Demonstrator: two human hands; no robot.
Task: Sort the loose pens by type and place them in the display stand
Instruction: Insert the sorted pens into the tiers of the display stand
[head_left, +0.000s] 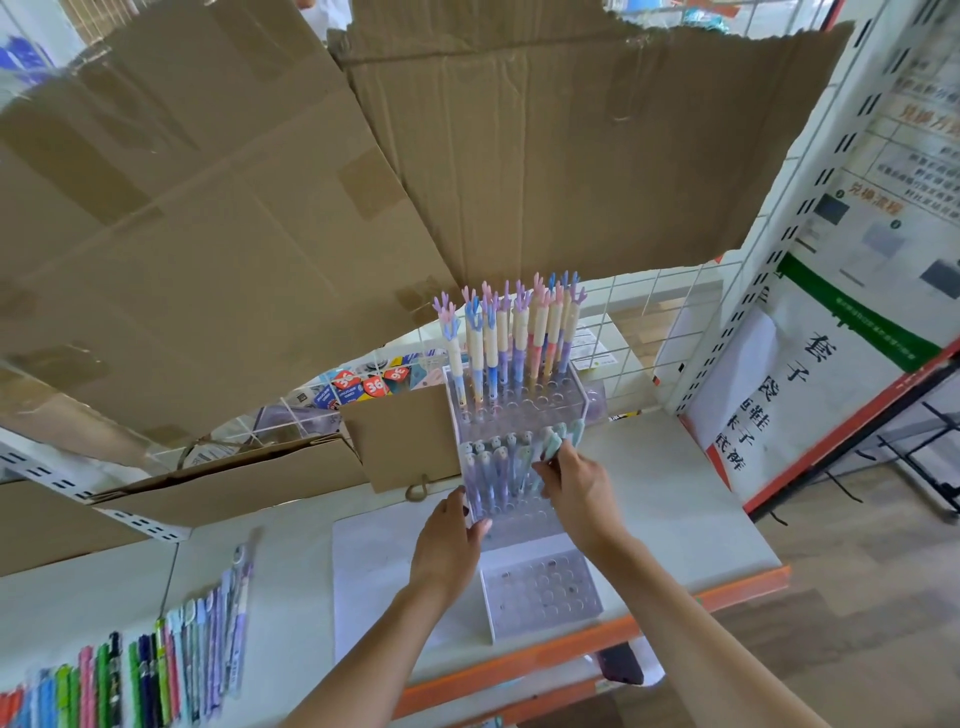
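Your left hand (451, 530) grips the clear display stand's (540, 587) left edge. Your right hand (574, 486) pinches pale green pens (555, 441) at the stand's right side. Loose pens (156, 670) lie well left of the stand.

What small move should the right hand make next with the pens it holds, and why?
Probably lower one pen into an empty hole of the display stand. The right hand holds a few pens beside the filled middle row, while the left hand steadies the stand's edge.

The loose pens (130, 680) run off the bottom-left edge.
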